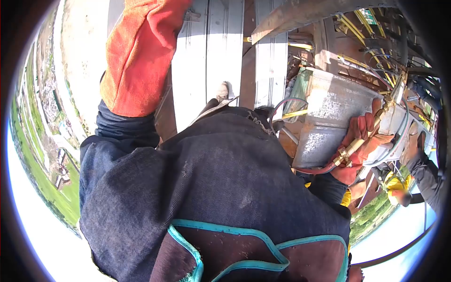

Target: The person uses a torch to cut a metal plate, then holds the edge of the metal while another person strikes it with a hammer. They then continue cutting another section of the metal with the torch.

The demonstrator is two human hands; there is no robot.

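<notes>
My left hand [143,56], in a long orange-red leather work glove, reaches up past the top edge of the view. Its fingers are out of sight, so what it touches is hidden. At the right, my right hand [364,127], gloved in red, is closed around a brass cutting torch [359,143]. Valve knobs [345,157] show near the wrist end of the torch, where a red hose [314,170] joins it. The far end of the torch points up and right, beside a rusty grey steel plate [324,101].
Under me are metal planks [224,61], with my shoe [222,90] on one. A curved steel beam [300,16] crosses at the top. Yellow bars [352,28] and hoses lie right. People in dark clothing [425,174] and yellow [393,185] are nearby. Ground lies far below left.
</notes>
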